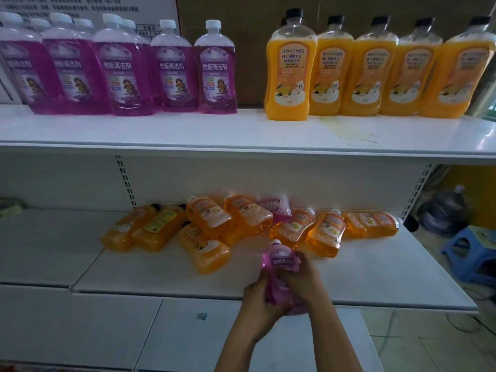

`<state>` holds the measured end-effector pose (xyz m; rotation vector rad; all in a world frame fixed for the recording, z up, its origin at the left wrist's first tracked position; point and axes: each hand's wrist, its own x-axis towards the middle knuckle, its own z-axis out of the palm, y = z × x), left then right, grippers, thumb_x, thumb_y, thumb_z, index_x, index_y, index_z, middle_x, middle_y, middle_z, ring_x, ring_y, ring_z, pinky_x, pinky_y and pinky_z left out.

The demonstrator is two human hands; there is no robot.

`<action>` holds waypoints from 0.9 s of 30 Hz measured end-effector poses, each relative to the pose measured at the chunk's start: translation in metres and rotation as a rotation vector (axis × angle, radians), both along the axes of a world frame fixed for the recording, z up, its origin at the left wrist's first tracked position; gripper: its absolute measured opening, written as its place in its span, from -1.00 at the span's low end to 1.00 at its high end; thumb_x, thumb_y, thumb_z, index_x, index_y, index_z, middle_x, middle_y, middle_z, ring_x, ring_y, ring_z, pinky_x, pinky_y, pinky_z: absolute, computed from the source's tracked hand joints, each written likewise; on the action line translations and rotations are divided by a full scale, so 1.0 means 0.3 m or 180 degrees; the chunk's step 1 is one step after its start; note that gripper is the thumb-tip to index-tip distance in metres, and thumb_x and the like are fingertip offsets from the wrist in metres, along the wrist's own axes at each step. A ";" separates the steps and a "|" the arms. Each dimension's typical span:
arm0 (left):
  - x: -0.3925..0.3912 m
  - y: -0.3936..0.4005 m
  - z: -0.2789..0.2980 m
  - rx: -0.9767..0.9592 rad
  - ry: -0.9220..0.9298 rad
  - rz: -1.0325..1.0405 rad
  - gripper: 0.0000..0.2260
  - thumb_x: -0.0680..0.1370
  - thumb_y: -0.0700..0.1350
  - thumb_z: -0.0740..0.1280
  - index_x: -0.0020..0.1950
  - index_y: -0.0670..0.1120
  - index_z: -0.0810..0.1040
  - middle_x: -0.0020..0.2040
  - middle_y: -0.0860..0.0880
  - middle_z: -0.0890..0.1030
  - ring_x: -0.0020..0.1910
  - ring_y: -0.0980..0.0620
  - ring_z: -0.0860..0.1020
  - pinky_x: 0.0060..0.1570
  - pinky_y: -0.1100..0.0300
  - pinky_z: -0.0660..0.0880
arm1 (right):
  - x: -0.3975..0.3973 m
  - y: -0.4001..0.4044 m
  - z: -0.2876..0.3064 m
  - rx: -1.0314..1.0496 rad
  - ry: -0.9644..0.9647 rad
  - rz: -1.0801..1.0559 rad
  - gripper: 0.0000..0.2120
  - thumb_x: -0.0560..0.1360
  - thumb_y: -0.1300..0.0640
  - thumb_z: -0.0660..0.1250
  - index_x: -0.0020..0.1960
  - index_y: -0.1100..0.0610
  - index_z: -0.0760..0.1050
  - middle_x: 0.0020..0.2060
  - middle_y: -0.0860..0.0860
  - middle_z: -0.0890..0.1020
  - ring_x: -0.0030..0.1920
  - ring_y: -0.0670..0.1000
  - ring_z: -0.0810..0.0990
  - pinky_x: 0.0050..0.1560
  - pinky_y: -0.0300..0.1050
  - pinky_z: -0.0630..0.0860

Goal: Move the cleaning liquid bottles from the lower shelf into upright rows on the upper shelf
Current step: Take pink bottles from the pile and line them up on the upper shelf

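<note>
Hiding purple bottle (279,267) base: hands (279,294)

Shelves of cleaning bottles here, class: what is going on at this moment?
A person is restocking. Both hands, left hand and right hand, hold one purple bottle over the front of the lower shelf. Orange bottles and another purple one lie in a heap behind it. On the upper shelf, purple bottles stand upright on the left and orange ones on the right.
</note>
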<state>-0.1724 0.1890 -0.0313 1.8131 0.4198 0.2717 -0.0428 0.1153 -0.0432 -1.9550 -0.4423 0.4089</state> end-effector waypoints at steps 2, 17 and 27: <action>-0.019 -0.009 0.000 -0.0023 -0.0109 0.0017 -0.38 0.44 -0.13 0.52 0.35 0.23 0.28 0.26 0.23 0.49 0.20 0.31 0.51 0.17 0.41 0.47 | -0.016 -0.008 0.016 0.0228 -0.0040 -0.0132 -0.64 0.45 0.13 0.51 0.17 0.03 0.45 -0.06 -0.09 0.61 -0.09 -0.11 0.60 -0.07 -0.22 0.56; -0.142 0.083 0.104 -0.0643 -0.1172 0.0407 -0.31 0.43 -0.14 0.53 0.50 0.12 0.35 0.29 0.04 0.59 0.23 0.01 0.59 0.06 0.17 0.58 | -0.096 -0.013 0.276 0.1212 0.0302 0.1089 -0.23 0.40 0.22 0.55 0.46 -0.22 0.32 0.17 -0.11 0.58 0.04 -0.03 0.69 -0.12 -0.08 0.67; -0.349 0.211 0.204 -0.0507 -0.1594 0.0794 -0.25 0.38 -0.08 0.59 0.48 0.21 0.34 0.36 0.05 0.55 0.29 -0.03 0.56 0.11 0.06 0.58 | -0.267 0.159 0.403 0.1366 0.0060 0.1873 -0.20 0.40 0.14 0.56 0.46 -0.28 0.23 0.24 -0.15 0.55 0.15 -0.12 0.62 0.06 -0.02 0.66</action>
